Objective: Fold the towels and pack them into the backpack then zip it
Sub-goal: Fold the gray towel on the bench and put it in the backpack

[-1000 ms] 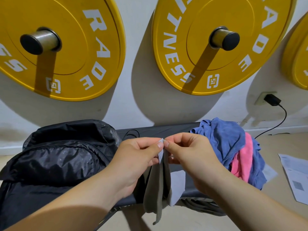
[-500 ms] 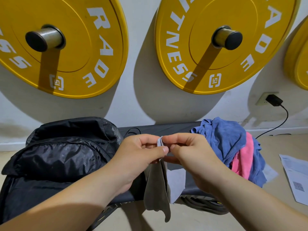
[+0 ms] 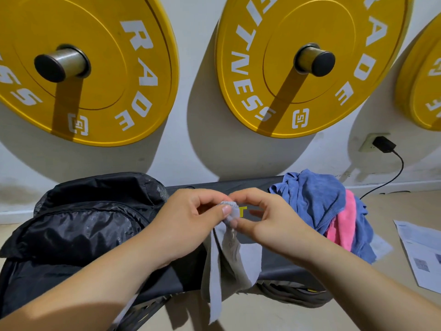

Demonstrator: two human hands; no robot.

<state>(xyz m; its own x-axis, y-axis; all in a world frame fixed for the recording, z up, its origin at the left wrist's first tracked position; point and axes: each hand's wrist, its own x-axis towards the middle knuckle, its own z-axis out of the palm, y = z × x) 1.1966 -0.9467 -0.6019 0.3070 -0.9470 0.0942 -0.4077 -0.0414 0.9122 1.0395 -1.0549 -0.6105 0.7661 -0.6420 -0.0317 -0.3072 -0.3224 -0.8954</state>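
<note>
Centre of frame: small thin grey cloth towel (image 3: pixel 232 252), bunched at its top, hanging limp over the front of the dark padded bench (image 3: pixel 274 266).

Left hand (image 3: pixel 191 218) pinching the bunched top between thumb and forefinger. Right hand (image 3: pixel 269 223) pinching the same spot from the other side, fingers curled.

Left of frame: black nylon backpack (image 3: pixel 78 225) lying on the bench; hard to tell whether unzipped.

Right of centre: heap of blue terry towels (image 3: pixel 317 199) with one pink towel (image 3: pixel 341 225), not yet folded.

Probably very light and soft, without any stiffness, easy to twist or slip. Better to take two corners of one edge, hands apart, then lay flat on the bench for folding.
</note>
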